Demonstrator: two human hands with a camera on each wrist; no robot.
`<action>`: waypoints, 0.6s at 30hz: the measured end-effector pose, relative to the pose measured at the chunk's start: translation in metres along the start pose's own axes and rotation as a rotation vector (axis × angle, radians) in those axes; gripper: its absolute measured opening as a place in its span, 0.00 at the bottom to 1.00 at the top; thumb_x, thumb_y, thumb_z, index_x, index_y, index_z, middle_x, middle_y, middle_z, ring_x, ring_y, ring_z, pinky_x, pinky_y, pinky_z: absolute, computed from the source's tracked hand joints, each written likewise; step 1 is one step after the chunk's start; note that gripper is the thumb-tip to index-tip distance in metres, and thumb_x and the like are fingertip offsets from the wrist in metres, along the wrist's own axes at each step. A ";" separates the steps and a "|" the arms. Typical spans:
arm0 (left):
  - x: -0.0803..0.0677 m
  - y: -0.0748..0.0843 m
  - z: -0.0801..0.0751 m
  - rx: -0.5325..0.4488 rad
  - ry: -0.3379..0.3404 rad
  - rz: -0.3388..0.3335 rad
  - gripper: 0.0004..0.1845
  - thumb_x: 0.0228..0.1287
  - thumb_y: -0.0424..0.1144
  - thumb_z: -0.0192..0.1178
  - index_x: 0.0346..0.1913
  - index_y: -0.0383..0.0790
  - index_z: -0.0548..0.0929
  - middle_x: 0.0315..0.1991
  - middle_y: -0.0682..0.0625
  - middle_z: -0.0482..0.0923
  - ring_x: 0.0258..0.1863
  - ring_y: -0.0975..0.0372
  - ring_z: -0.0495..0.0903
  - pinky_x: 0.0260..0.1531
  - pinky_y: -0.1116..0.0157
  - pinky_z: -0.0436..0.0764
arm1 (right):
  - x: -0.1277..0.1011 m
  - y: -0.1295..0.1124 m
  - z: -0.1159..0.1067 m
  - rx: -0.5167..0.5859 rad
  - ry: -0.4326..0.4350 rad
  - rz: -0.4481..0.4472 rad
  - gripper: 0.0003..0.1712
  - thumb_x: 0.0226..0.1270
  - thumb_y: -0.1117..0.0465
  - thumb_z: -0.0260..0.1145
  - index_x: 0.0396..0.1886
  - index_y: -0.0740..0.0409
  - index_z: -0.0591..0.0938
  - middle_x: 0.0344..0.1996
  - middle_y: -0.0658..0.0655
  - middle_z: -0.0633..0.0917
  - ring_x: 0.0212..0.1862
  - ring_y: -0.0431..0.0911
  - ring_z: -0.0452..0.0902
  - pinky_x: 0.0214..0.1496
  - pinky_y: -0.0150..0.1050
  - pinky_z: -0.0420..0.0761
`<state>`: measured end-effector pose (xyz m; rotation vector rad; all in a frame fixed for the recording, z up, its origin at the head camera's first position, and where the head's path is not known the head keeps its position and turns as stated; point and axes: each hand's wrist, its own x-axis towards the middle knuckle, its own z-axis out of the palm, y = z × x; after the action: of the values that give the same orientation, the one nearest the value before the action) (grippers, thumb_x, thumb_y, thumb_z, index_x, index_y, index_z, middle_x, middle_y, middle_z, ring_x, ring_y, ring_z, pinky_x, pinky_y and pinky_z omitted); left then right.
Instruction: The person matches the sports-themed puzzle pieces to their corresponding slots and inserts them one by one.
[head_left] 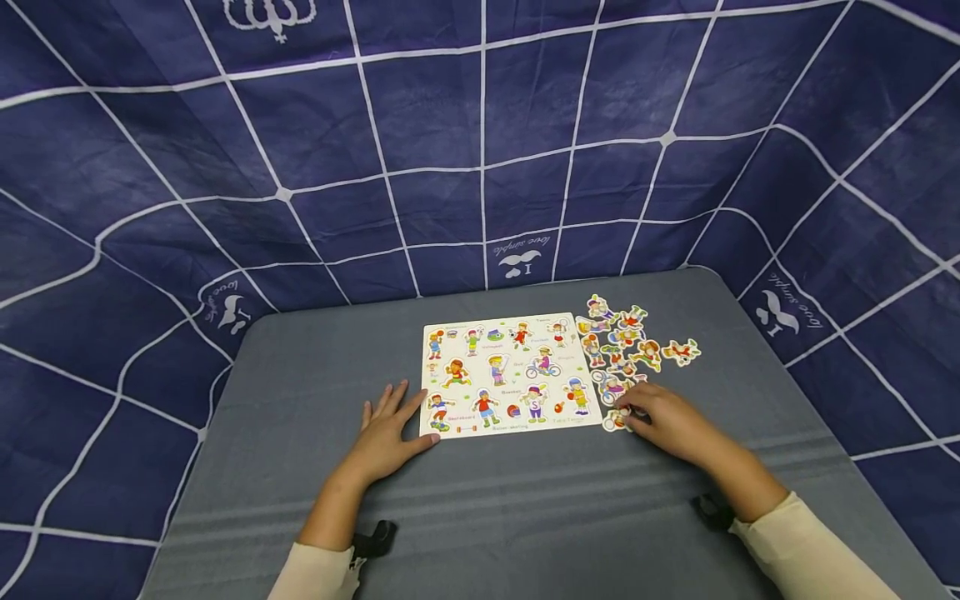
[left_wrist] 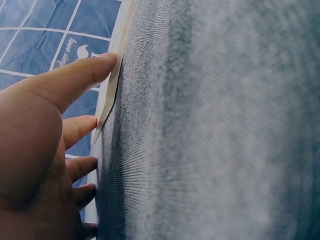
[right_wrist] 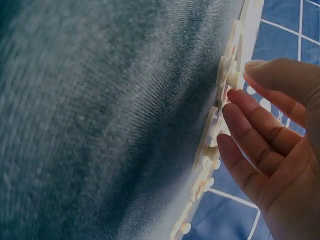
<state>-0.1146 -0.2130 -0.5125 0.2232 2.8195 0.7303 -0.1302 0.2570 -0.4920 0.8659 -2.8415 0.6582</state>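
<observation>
A white puzzle board (head_left: 472, 376) printed with children playing sports lies flat on the table in the head view. My left hand (head_left: 384, 440) is spread at its left side, thumb and index finger touching the edge, the other fingers on the cloth. In the left wrist view the thumb (left_wrist: 85, 77) meets the board's thin rim. To the right of the board, my right hand (head_left: 667, 422) hovers over a small puzzle piece (head_left: 615, 420) at the near end of the loose ones. A small knob (right_wrist: 233, 78) shows close to its thumb and fingertips, which stand apart.
Several loose figure pieces (head_left: 647, 354) with knobs lie bunched along the board's right edge, one of them (head_left: 681, 352) farther right. Grey cloth (head_left: 480, 508) covers the table. A blue curtain (head_left: 435, 108) with white lines encloses the back and sides.
</observation>
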 end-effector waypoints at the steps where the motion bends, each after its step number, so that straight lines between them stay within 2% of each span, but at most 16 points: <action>1: 0.000 0.000 0.000 0.000 0.002 -0.001 0.47 0.61 0.68 0.64 0.80 0.56 0.61 0.83 0.42 0.46 0.83 0.42 0.39 0.75 0.32 0.34 | 0.000 0.000 0.001 0.001 0.002 -0.012 0.12 0.59 0.67 0.74 0.43 0.55 0.88 0.42 0.53 0.87 0.50 0.54 0.84 0.58 0.56 0.79; 8: 0.000 0.000 0.001 -0.004 0.008 -0.008 0.44 0.64 0.64 0.63 0.79 0.56 0.61 0.83 0.41 0.47 0.82 0.42 0.40 0.75 0.32 0.34 | -0.001 0.002 0.004 0.003 0.009 -0.054 0.11 0.58 0.69 0.74 0.39 0.52 0.88 0.39 0.50 0.87 0.47 0.52 0.85 0.56 0.55 0.81; 13: 0.000 0.001 0.001 -0.003 0.003 -0.018 0.44 0.63 0.64 0.64 0.79 0.57 0.61 0.83 0.42 0.46 0.82 0.42 0.39 0.75 0.32 0.34 | 0.000 0.004 0.005 -0.005 0.006 -0.067 0.12 0.57 0.71 0.74 0.38 0.52 0.87 0.38 0.49 0.85 0.42 0.45 0.83 0.48 0.47 0.82; 18: 0.001 0.002 0.001 -0.001 0.000 -0.028 0.45 0.64 0.64 0.64 0.80 0.56 0.60 0.83 0.42 0.46 0.83 0.42 0.39 0.75 0.32 0.33 | 0.002 0.005 0.005 -0.008 0.005 -0.054 0.13 0.56 0.73 0.73 0.38 0.53 0.87 0.35 0.47 0.83 0.36 0.38 0.76 0.40 0.40 0.78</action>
<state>-0.1154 -0.2102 -0.5126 0.1831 2.8160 0.7256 -0.1347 0.2576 -0.4982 0.9346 -2.8038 0.6407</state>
